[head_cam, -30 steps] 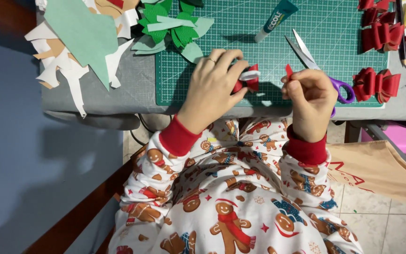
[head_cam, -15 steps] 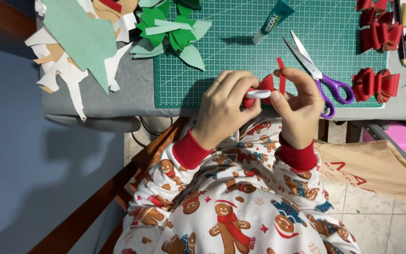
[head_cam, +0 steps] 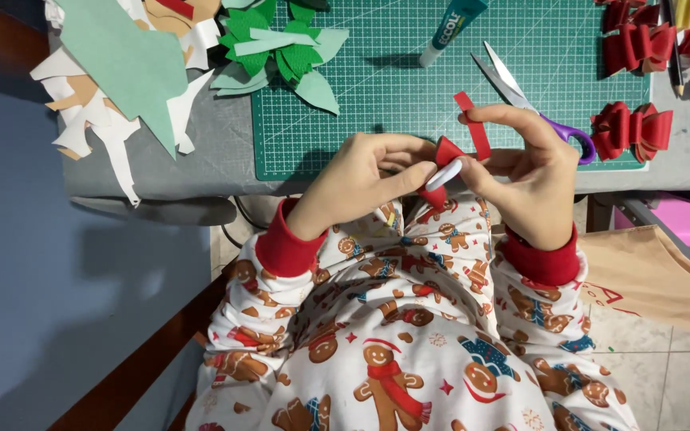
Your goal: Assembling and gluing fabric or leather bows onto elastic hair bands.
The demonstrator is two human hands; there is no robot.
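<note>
Green and white paper scraps [head_cam: 113,72] are lying far left on the grey tabletop [head_cam: 201,160], beside green paper leaves [head_cam: 281,52] on the green cutting mat [head_cam: 377,96]. The left hand [head_cam: 361,179] is pinching a small red folded paper bow [head_cam: 441,160] over the tabletop's near edge. The right hand [head_cam: 525,172] is gripping the bow's red paper strip [head_cam: 473,120]. Purple-handled scissors [head_cam: 537,104] are lying behind it; finished red bows [head_cam: 631,132] are sitting far right.
</note>
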